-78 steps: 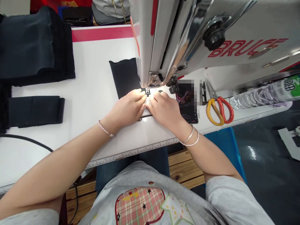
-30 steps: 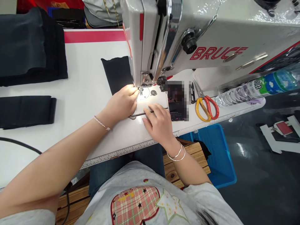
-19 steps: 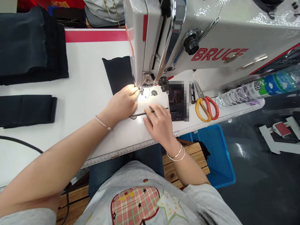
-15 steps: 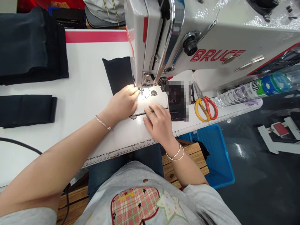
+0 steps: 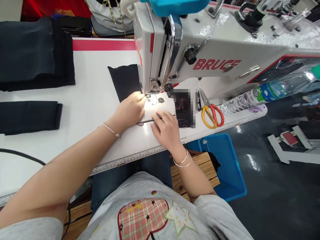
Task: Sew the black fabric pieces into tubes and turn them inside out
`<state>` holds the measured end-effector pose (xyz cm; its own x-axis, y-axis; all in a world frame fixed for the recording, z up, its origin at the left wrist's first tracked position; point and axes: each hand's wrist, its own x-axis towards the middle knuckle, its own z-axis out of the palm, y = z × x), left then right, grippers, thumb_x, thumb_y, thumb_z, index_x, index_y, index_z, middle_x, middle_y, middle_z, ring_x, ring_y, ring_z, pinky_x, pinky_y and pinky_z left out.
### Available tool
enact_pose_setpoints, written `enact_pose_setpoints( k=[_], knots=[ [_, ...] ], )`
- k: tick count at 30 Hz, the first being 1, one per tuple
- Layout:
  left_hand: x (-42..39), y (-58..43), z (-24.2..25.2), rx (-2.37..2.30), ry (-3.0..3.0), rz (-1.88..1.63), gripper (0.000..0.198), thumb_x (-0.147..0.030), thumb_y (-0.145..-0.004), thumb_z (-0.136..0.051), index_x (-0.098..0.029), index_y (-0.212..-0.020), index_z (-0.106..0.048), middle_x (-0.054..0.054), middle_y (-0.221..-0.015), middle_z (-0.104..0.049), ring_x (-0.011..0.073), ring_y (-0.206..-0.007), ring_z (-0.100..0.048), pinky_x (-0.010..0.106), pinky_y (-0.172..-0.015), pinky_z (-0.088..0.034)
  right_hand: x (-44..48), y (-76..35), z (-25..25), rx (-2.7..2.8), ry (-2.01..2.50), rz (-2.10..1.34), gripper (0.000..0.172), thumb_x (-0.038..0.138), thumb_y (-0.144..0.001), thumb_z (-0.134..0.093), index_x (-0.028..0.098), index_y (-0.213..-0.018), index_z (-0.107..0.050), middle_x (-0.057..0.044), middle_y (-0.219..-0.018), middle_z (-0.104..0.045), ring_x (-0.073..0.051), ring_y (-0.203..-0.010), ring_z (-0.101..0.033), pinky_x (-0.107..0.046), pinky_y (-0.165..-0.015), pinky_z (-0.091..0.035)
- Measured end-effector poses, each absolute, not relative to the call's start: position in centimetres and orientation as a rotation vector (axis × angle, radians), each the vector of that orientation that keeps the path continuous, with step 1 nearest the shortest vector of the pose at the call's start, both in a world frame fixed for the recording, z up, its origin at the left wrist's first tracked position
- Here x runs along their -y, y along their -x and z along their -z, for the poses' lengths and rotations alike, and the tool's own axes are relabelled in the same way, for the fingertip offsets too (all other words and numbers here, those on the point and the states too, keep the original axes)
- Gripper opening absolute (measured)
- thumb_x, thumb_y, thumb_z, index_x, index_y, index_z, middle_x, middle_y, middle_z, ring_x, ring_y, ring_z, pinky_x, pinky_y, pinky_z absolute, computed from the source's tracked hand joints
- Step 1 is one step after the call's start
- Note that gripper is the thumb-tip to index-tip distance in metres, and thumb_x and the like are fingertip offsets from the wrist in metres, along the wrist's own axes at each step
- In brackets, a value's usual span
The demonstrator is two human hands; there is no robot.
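My left hand (image 5: 132,109) is closed beside the needle area of a white sewing machine (image 5: 215,56), its fingertips pinched together under the lamp's glow. A piece of dark fabric (image 5: 126,80) runs from behind the machine head down to these fingers, which cover its near end. My right hand (image 5: 166,129) lies palm down with fingers apart, the fingertips at the front edge of the machine's bed plate (image 5: 160,106). Nothing shows in its grasp. The presser foot is partly hidden by the machine head and my left fingers.
Scissors (image 5: 212,116) with orange and red handles lie right of a dark, partly blurred phone-like panel (image 5: 183,113). Beyond is a plastic bottle (image 5: 262,93). Folded dark cloth (image 5: 30,116) and a larger stack (image 5: 27,50) lie left. A blue bin (image 5: 231,166) stands below the table.
The view has tilted up slightly, showing more of the machine's top. Both hands keep nearly the same place and pose at the bed plate.
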<state>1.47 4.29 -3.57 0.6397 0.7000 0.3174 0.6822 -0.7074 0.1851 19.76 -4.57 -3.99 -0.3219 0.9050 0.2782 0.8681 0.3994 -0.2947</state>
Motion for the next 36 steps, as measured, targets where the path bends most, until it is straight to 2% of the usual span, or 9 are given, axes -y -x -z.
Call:
enact_pose_setpoints(
  k=[5,9,17,22,27,31,36],
  knots=[
    [-3.8,-1.4,3.9,-1.226,-2.806,-0.608,0.024,-0.009,-0.081,-0.043,-0.015,-0.095,-0.061,0.014,-0.097,-0.059,0.0307,-0.099,-0.054,0.046,-0.081,-0.050,4.6,-19.9,4.4,2.253,1.520,-0.112,0.033,0.034,-0.097,-0.044,0.019,-0.119,-0.064,-0.011,-0.127,-0.061,-0.026,-0.123,-0.048,-0.040,-0.098,-0.038],
    [-2.7,-1.0,3.8,-1.310,-2.774,-0.623,0.022,-0.011,-0.082,-0.043,-0.015,-0.094,-0.062,0.013,-0.096,-0.059,0.0293,-0.097,-0.055,0.045,-0.082,-0.051,4.5,-20.0,4.7,2.228,1.508,-0.097,0.033,0.033,-0.097,-0.044,0.019,-0.117,-0.065,-0.011,-0.126,-0.062,-0.027,-0.123,-0.049,-0.041,-0.098,-0.039],
    [0.6,-0.5,3.5,-1.421,-2.785,-0.609,0.032,-0.013,-0.088,-0.039,-0.009,-0.112,-0.060,0.018,-0.108,-0.061,0.0305,-0.107,-0.053,0.046,-0.091,-0.051,4.4,-19.8,4.9,2.188,1.479,-0.045,0.031,0.030,-0.095,-0.045,0.018,-0.113,-0.067,-0.011,-0.122,-0.065,-0.027,-0.121,-0.052,-0.040,-0.097,-0.041],
    [2.8,-0.3,3.1,-1.470,-2.794,-0.601,0.034,-0.013,-0.088,-0.042,-0.011,-0.116,-0.060,0.018,-0.112,-0.062,0.0300,-0.104,-0.055,0.046,-0.088,-0.052,4.5,-19.6,4.9,2.169,1.485,-0.040,0.030,0.028,-0.094,-0.048,0.017,-0.112,-0.068,-0.010,-0.121,-0.066,-0.027,-0.120,-0.054,-0.041,-0.098,-0.042],
    [6.1,-0.8,2.0,-1.539,-2.766,-0.518,0.030,-0.016,-0.088,-0.043,-0.010,-0.111,-0.063,0.018,-0.105,-0.063,0.0303,-0.096,-0.056,0.046,-0.083,-0.051,4.7,-19.3,4.4,2.131,1.468,-0.023,0.027,0.025,-0.092,-0.050,0.016,-0.108,-0.070,-0.011,-0.119,-0.068,-0.027,-0.118,-0.056,-0.041,-0.097,-0.044],
    [10.1,-2.1,1.3,-1.549,-2.651,-0.371,0.032,-0.024,-0.089,-0.047,-0.009,-0.112,-0.063,0.018,-0.105,-0.063,0.0294,-0.098,-0.055,0.045,-0.087,-0.050,4.8,-19.3,4.5,2.058,1.420,-0.083,0.025,0.023,-0.091,-0.050,0.017,-0.105,-0.071,-0.011,-0.111,-0.070,-0.025,-0.110,-0.060,-0.039,-0.097,-0.046],
    [12.6,-2.6,0.0,-1.369,-2.486,-0.502,0.033,-0.026,-0.093,-0.042,-0.011,-0.110,-0.066,0.014,-0.104,-0.066,0.0252,-0.096,-0.058,0.041,-0.087,-0.051,7.3,-19.4,4.2,1.738,1.334,-0.267,0.025,0.020,-0.091,-0.048,0.017,-0.101,-0.070,-0.010,-0.101,-0.071,-0.020,-0.095,-0.065,-0.035,-0.090,-0.052]
  ],
)
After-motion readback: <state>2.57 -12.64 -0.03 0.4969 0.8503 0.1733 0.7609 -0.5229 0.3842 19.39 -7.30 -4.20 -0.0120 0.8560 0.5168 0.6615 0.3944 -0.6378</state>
